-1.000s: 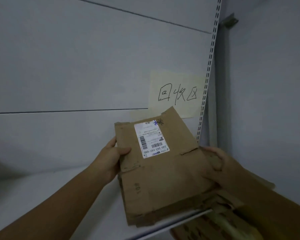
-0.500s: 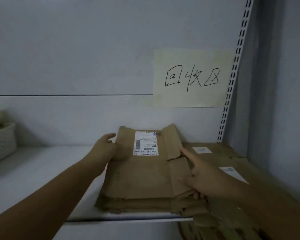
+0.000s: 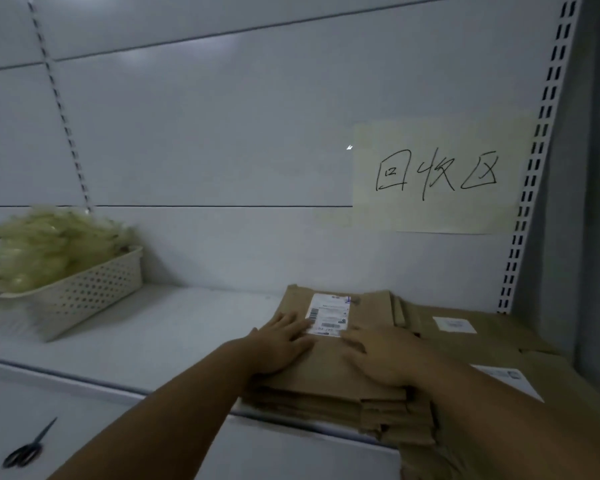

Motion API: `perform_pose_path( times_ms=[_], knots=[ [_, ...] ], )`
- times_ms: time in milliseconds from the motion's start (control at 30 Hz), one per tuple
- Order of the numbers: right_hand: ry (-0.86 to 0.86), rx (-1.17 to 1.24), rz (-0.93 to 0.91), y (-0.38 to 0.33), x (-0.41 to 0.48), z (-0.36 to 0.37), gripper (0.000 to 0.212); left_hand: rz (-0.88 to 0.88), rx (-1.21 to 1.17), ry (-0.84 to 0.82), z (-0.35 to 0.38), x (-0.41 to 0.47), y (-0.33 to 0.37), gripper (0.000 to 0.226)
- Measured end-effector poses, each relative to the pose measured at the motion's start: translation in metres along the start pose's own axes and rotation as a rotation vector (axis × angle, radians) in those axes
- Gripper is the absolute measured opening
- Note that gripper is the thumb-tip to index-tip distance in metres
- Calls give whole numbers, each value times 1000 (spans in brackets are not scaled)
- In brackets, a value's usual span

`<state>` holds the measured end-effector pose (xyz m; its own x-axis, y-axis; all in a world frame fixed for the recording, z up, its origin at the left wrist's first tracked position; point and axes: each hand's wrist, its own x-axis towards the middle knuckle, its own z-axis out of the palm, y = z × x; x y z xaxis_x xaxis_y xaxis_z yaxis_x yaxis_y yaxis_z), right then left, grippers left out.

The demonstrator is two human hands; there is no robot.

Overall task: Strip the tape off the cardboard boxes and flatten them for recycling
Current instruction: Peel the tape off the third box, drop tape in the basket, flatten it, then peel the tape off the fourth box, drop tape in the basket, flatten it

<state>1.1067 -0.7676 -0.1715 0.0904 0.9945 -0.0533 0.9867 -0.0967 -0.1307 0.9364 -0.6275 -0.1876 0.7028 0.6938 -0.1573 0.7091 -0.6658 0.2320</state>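
Two hands, left hand [image 3: 280, 341] and right hand [image 3: 383, 355], lie flat with fingers spread, gripping nothing, palms down on a flattened brown cardboard box [image 3: 326, 358] topping a stack on the white shelf [image 3: 174, 327]. Its white shipping label [image 3: 329, 319] lies between the fingertips. Left of the stack stands a cream perforated plastic basket [image 3: 84, 292]; black scissors [image 3: 26, 448] lie below it.

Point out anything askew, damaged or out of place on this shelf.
The stack of flattened boxes juts past the front edge of the shelf, under both flat hands, left hand and right hand. The basket sits tilted, its pale contents heaped above the rim. Scissors lie alone on the lower surface.
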Motion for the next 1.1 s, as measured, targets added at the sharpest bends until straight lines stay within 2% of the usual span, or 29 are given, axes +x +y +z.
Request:
perform_pose_path(
  times_ms=[167, 233, 300, 367, 467, 600, 700, 800, 933, 1100],
  knots=[
    [-90, 65, 121, -14, 0, -9, 52, 15, -170, 54, -7, -20, 0, 53],
    [-70, -82, 211, -33, 2, -22, 54, 38, -153, 120, -15, -45, -19, 51],
    [-8, -356, 283, -67, 10, -33, 52, 64, -23, 213, -29, -77, -58, 52],
    [49, -381, 265, -118, 27, -34, 55, 37, 66, 318, -51, -114, -112, 54],
    [135, -242, 32, -221, 55, -23, 61, -106, 109, 410, -88, -176, -203, 53],
    [97, -149, -305, -355, 84, 2, 65, -311, 270, 375, -116, -254, -312, 57],
    [71, -124, -407, -427, 101, 14, 68, -433, 301, 360, -122, -291, -365, 59],
    [40, -202, -487, -480, 122, 22, 69, -466, 245, 380, -127, -308, -404, 58],
    [105, -222, -579, -531, 162, 29, 69, -525, 235, 385, -135, -313, -459, 58],
    [168, -137, -671, -594, 228, 47, 68, -590, 261, 392, -160, -304, -534, 60]
  ],
)
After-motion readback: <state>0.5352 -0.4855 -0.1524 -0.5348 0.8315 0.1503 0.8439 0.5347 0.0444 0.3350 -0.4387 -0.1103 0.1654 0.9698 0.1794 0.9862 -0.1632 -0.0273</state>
